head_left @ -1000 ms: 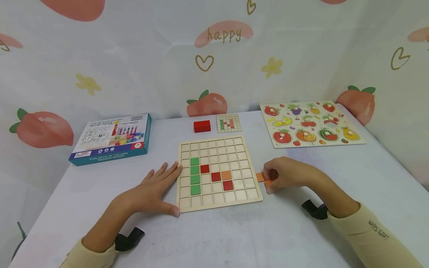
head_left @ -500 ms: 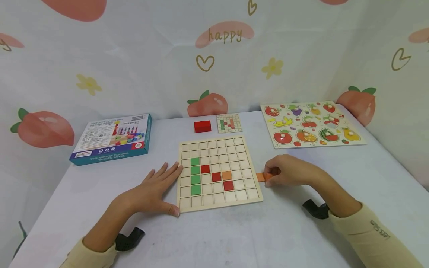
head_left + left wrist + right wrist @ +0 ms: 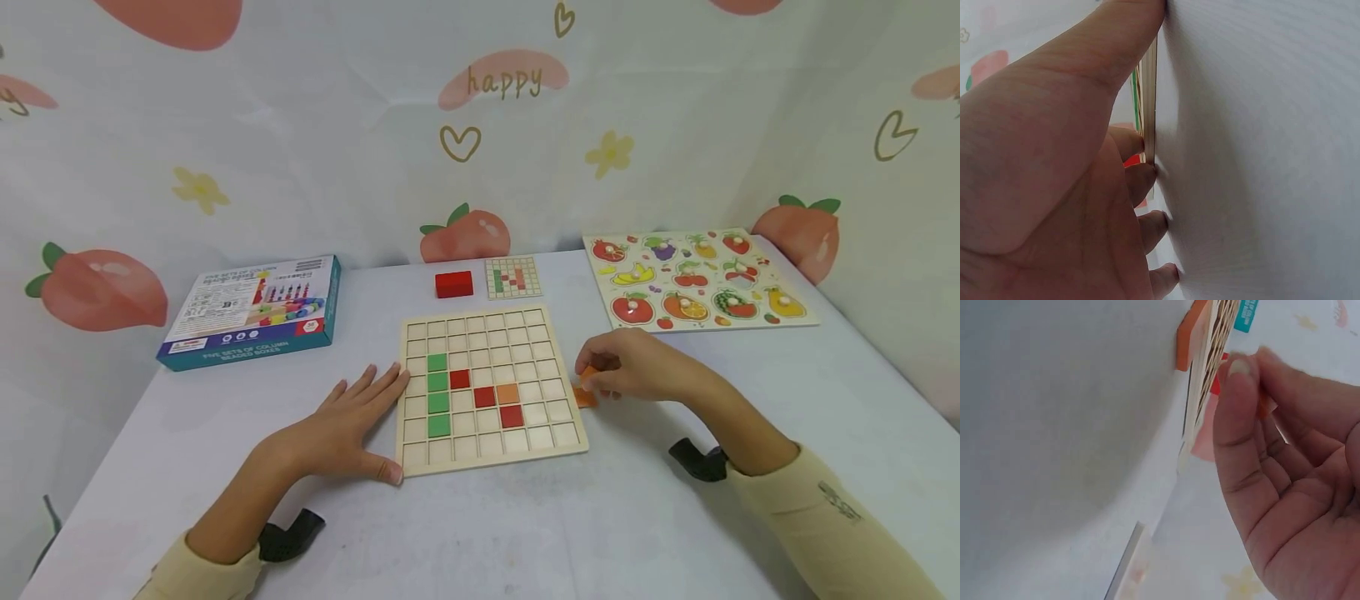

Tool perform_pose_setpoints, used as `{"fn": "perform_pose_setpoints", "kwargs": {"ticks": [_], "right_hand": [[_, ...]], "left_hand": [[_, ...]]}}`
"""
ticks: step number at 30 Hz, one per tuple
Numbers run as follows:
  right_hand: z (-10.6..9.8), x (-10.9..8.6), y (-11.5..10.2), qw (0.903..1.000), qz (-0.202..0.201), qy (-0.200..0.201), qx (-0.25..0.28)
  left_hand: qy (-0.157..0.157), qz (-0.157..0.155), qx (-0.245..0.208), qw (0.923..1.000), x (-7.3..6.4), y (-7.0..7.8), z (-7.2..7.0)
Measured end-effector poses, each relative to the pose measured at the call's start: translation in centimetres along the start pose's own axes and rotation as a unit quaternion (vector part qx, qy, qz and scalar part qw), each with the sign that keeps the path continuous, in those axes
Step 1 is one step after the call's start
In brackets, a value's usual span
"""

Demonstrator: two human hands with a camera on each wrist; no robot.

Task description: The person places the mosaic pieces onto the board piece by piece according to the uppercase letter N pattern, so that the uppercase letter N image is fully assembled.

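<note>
A wooden grid board lies mid-table. Set in its cells are a column of several green tiles, 3 red tiles and one orange tile. My left hand is spread flat at the board's left edge, its thumb by the near corner. Just off the right edge, my right hand pinches an orange tile between thumb and fingers, raised above the table. Below it another orange tile lies against the board's edge; the right wrist view shows that orange tile too.
Behind the board stand a red block and a small pattern card with a coloured grid. A fruit puzzle board lies at the back right. A boxed bead set lies at the back left.
My right hand has picked up an orange tile from beside the board and lifted it, moving slightly left and away from me. The left hand stays put.
</note>
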State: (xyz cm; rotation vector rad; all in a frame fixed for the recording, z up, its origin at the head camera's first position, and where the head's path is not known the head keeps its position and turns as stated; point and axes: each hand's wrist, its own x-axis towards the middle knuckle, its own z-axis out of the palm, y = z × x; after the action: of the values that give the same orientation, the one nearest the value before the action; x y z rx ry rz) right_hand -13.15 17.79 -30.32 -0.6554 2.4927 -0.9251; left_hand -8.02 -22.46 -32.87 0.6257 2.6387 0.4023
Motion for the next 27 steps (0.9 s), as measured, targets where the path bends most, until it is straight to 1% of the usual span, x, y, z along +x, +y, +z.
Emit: {"fn": "perform_pose_setpoints", "kwargs": {"ticks": [3,8,12,19,27], "right_hand": [[0.1,0.6,0.1,0.9998,-0.010,0.013,0.005],[0.2,1.8,-0.1,0.9992,-0.005,0.029,0.029],[0.0,2.9,-0.6,0.9989,-0.019,0.016,0.040],[0.2,5.0,-1.7,0.9989,-0.027,-0.016,0.034],[0.9,6.9,-3.3,0.9991,-0.020,-0.021,0.031]], "left_hand": [[0.000,0.000,-0.001,1.0000,0.0,0.0,0.0],[0.000,0.001,-0.002,1.0000,0.0,0.0,0.1],[0.000,0.002,-0.001,1.0000,0.0,0.0,0.1],[-0.001,0.002,-0.003,1.0000,0.0,0.1,0.0],[-0.001,0.001,-0.003,1.0000,-0.1,0.2,-0.1]]}}
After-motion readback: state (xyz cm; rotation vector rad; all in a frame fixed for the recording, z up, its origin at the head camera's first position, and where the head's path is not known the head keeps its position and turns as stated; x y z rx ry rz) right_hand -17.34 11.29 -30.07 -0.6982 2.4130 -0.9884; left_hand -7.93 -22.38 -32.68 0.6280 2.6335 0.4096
